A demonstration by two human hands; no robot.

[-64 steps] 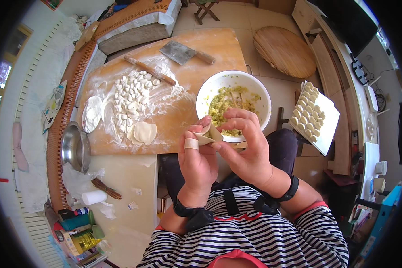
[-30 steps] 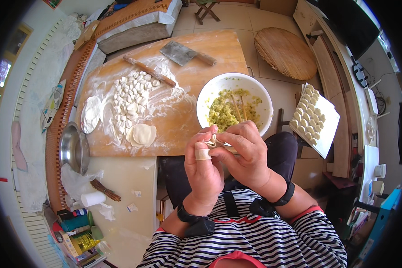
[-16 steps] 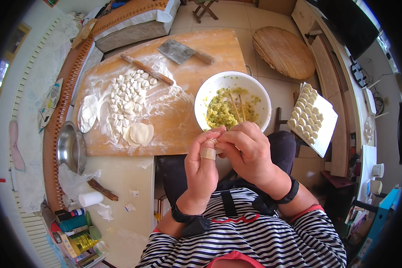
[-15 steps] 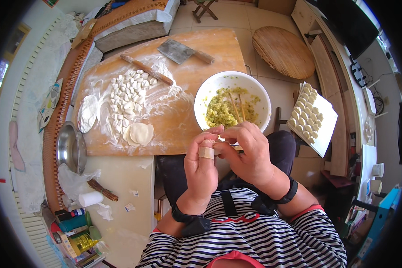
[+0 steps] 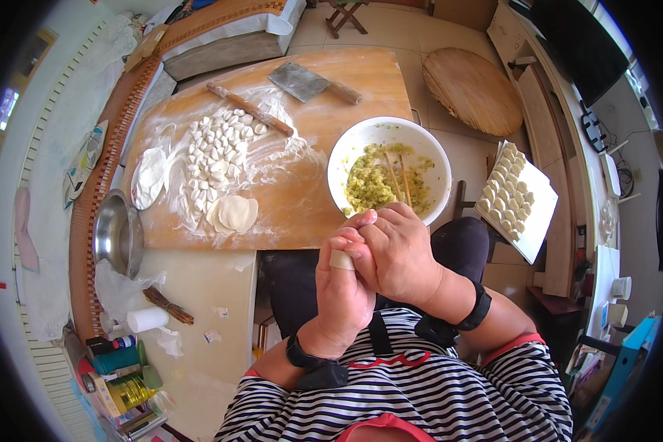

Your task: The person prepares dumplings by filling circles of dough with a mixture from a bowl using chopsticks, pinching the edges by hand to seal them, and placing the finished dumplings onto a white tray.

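Observation:
My left hand (image 5: 345, 287) and my right hand (image 5: 404, 254) are closed and pressed together just below the near rim of a white bowl (image 5: 441, 200). Their fingers and thumbs meet in a pinch, hiding whatever lies between them. A tan bandage (image 5: 342, 260) wraps a digit of the left hand. Green-yellow chopped filling (image 5: 372, 180) lies in the bowl, with a pair of chopsticks (image 5: 398, 177) standing in it. Left of the bowl, a few round dough wrappers (image 5: 236, 214) overlap on the floured wooden board (image 5: 291, 228).
Many small dough pieces (image 5: 217, 155), a rolling pin (image 5: 249, 109) and a cleaver (image 5: 302, 81) lie on the board. Flour fills a dish (image 5: 149, 178) beside a steel basin (image 5: 118, 236). At right, a white tray (image 5: 534, 228) holds rows of dumplings (image 5: 507, 191). A round wooden lid (image 5: 473, 92) rests farther back.
My right hand has folded over the left fingertips, and the two hands press closer together. The pale edge glimpsed between my fingers is now hidden. The whole view has shifted slightly.

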